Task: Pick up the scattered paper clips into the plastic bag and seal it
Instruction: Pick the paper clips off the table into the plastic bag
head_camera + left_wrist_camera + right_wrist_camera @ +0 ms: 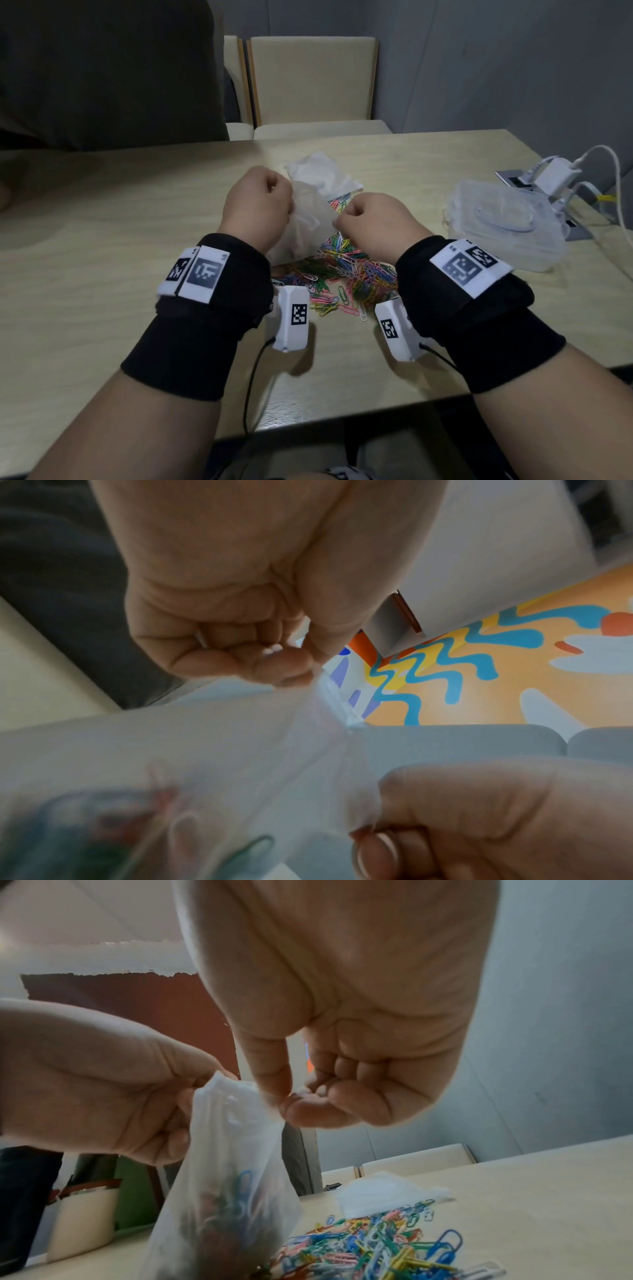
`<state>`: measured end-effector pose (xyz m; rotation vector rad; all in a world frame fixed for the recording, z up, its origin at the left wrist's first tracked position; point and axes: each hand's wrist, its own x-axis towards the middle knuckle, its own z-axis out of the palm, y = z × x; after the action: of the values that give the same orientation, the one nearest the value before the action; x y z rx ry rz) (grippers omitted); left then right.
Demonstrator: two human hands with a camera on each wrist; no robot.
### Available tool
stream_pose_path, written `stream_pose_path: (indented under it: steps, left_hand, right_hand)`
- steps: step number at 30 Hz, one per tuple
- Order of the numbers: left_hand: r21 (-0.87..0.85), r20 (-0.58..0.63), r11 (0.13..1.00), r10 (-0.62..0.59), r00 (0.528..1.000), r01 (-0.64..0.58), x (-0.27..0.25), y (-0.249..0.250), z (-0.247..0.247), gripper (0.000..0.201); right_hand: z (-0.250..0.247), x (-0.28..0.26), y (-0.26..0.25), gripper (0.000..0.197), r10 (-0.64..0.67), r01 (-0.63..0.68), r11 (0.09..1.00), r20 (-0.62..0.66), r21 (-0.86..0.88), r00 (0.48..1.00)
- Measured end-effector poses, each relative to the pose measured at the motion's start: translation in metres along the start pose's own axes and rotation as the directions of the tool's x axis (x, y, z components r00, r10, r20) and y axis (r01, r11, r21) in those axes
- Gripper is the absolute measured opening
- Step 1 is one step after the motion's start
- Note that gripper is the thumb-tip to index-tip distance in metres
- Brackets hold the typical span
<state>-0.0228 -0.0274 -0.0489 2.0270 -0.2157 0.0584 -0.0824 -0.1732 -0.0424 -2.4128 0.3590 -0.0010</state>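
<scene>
A translucent white plastic bag (305, 222) hangs upright between my two hands, just above the table. My left hand (289, 205) pinches its top edge on the left. My right hand (342, 219) pinches the top edge on the right. In the right wrist view thumb and forefinger of the right hand (287, 1104) nip the bag (232, 1177), and several coloured clips show through its lower half. The left hand (291, 666) pinches the bag's rim (329, 696) in its own view. A pile of coloured paper clips (346, 270) lies on the table under and behind the hands.
A crumpled clear bag (322, 171) lies beyond the pile. A clear plastic box (503, 222) stands at the right, with white chargers and cables (555, 174) behind it. Two cream chairs (311, 78) stand at the table's far edge. A dark-clothed person (102, 68) is at the far left.
</scene>
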Motion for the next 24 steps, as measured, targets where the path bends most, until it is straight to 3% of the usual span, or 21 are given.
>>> stream_pose_path:
  steps: [4, 8, 10, 12, 15, 17, 20, 24]
  left_hand:
    - [0.072, -0.075, 0.995, 0.074, 0.994, -0.069, 0.001, 0.006, -0.004, 0.015]
    - [0.139, -0.022, 0.989, 0.060, 0.998, -0.057, 0.002, -0.003, -0.001, 0.018]
    - [0.146, 0.012, 0.988, 0.042, 0.999, -0.043, 0.001, -0.007, 0.002, 0.015]
    - [0.138, 0.043, 0.990, 0.027, 0.999, -0.033, -0.001, -0.008, 0.006, 0.014]
    - [0.115, 0.086, 0.993, 0.023, 0.996, -0.033, -0.005, -0.007, 0.012, 0.014]
    - [0.107, 0.115, 0.994, 0.016, 0.993, -0.028, -0.006, -0.008, 0.016, 0.017]
    - [0.103, 0.151, 0.994, 0.003, 0.989, -0.018, -0.008, -0.010, 0.021, 0.023]
    - [0.094, 0.158, 0.996, -0.004, 0.987, -0.011, -0.009, -0.013, 0.026, 0.022]
  right_hand:
    - [0.003, 0.000, -0.005, 0.025, -0.054, 0.052, 0.997, 0.037, 0.056, 0.998]
    - [-0.001, -0.001, 0.003, 0.051, -0.006, 0.000, 0.998, 0.107, 0.060, 0.994]
    - [-0.008, -0.003, 0.012, 0.056, 0.067, -0.056, 0.994, 0.122, -0.090, 0.990]
    - [-0.014, -0.006, 0.022, 0.059, 0.186, -0.132, 0.933, 0.136, -0.335, 0.973]
    - [-0.018, -0.012, 0.036, 0.093, 0.374, -0.200, 0.764, 0.167, -0.613, 0.912]
    - [-0.015, -0.013, 0.044, 0.106, 0.427, -0.194, 0.700, 0.184, -0.688, 0.885]
    - [-0.006, -0.013, 0.049, 0.105, 0.441, -0.199, 0.709, 0.205, -0.676, 0.874]
    - [0.008, -0.007, 0.044, 0.099, 0.371, -0.160, 0.778, 0.239, -0.607, 0.897]
